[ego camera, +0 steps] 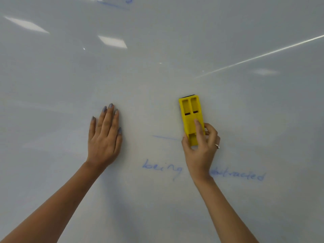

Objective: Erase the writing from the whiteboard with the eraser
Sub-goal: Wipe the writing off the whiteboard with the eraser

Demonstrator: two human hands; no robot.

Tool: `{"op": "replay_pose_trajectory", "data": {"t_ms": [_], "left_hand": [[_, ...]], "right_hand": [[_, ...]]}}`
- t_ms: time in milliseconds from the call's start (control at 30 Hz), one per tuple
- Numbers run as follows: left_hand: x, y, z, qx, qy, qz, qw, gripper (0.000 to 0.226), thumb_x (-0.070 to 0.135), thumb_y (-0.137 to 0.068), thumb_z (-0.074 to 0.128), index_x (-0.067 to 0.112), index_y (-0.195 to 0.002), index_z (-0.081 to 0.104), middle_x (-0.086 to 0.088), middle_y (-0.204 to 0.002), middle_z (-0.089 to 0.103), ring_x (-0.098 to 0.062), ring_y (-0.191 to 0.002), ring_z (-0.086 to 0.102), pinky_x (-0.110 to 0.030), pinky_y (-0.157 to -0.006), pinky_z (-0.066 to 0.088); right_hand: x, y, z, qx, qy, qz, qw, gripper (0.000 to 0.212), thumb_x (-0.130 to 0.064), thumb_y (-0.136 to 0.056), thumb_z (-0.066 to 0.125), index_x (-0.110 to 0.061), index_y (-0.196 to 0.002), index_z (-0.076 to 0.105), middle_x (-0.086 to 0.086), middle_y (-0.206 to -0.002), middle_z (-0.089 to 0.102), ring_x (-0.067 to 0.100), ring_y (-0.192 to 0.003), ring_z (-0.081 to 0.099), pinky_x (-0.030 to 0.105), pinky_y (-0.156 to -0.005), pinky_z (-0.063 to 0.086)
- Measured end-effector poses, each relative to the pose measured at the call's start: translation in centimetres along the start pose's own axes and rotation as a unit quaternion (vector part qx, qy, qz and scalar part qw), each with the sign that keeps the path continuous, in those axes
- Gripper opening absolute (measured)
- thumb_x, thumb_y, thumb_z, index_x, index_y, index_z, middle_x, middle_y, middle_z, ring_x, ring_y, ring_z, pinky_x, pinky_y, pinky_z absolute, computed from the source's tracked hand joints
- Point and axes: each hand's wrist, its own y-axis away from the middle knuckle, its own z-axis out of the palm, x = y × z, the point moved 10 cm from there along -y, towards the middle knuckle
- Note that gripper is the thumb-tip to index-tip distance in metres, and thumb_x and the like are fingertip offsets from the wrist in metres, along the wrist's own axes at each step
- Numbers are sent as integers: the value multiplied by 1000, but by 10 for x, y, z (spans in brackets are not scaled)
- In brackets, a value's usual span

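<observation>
The whiteboard (pixel 157 58) fills the whole view. A yellow eraser (pixel 190 113) stands upright against it at centre right, its dark felt edge at the top. My right hand (pixel 201 144) grips the eraser's lower half, forefinger laid along its back. My left hand (pixel 105 135) lies flat on the board to the left, fingers together, holding nothing. Faint blue writing "being" (pixel 161 168) sits below the eraser, and "distracted" (pixel 242 175) runs to the right of my right wrist, partly hidden by it. A short blue stroke (pixel 164 137) lies just left of the eraser's lower end.
More blue writing (pixel 121 2) shows at the board's top edge, cut off by the frame. Bright ceiling-light reflections (pixel 112 41) and a long glare line (pixel 263 55) cross the glossy surface. Pale wiped smears spread over the middle of the board.
</observation>
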Motion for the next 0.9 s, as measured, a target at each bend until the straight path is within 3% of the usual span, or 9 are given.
{"op": "replay_pose_trajectory", "data": {"t_ms": [200, 300, 400, 567, 633, 733, 900], "left_hand": [[-4, 9, 2, 7, -3, 23, 1000, 50, 13, -102, 36, 0, -150, 33, -17, -158, 27, -29, -149, 24, -49, -119, 19], [-5, 11, 3, 8, -2, 23, 1000, 51, 13, -101, 34, 0, -151, 32, -15, -159, 25, -28, -150, 22, -49, -120, 19], [-4, 10, 2, 12, -5, 20, 1000, 51, 11, -101, 36, -1, -150, 33, -17, -158, 28, -28, -149, 22, -51, -119, 21], [-3, 10, 0, 13, -14, 19, 1000, 49, 11, -101, 37, -3, -148, 37, -19, -156, 31, -31, -147, 27, -51, -118, 23], [-2, 10, -1, 13, -13, 18, 1000, 48, 11, -101, 37, -3, -147, 38, -19, -155, 32, -32, -146, 29, -52, -118, 23], [-3, 11, -1, 12, -12, 18, 1000, 48, 11, -101, 37, -4, -146, 39, -19, -155, 33, -32, -146, 30, -52, -118, 24], [-4, 11, -1, 20, -12, 19, 1000, 49, 8, -99, 41, -3, -147, 39, -19, -155, 34, -32, -146, 31, -52, -117, 26]], "right_hand": [[-80, 60, 46, -125, 24, -224, 966, 43, -20, -78, 69, -28, -120, 66, 11, -112, 65, 31, -86, 60, 36, -69, 47], [-72, 61, 37, -132, 34, -269, 953, 46, -18, -74, 72, -30, -118, 67, 10, -109, 67, 30, -84, 62, 36, -68, 48], [-37, 35, 16, -84, 54, -235, 967, 50, -16, -76, 72, -26, -125, 61, 17, -110, 65, 35, -87, 62, 42, -78, 49], [20, -6, -9, 39, 52, -17, 998, 46, -18, -80, 70, -13, -125, 62, 22, -111, 58, 36, -87, 54, 41, -83, 43], [7, -3, -1, 44, 39, -12, 998, 48, -18, -79, 70, -13, -126, 61, 21, -112, 57, 35, -87, 53, 40, -84, 42], [-38, 19, 24, -17, 10, -110, 994, 47, -20, -80, 69, -20, -126, 60, 18, -114, 59, 34, -91, 55, 42, -82, 46], [-81, 74, 50, -165, 27, -289, 943, 39, -23, -78, 66, -33, -116, 68, 8, -111, 68, 30, -86, 62, 37, -71, 49]]}}
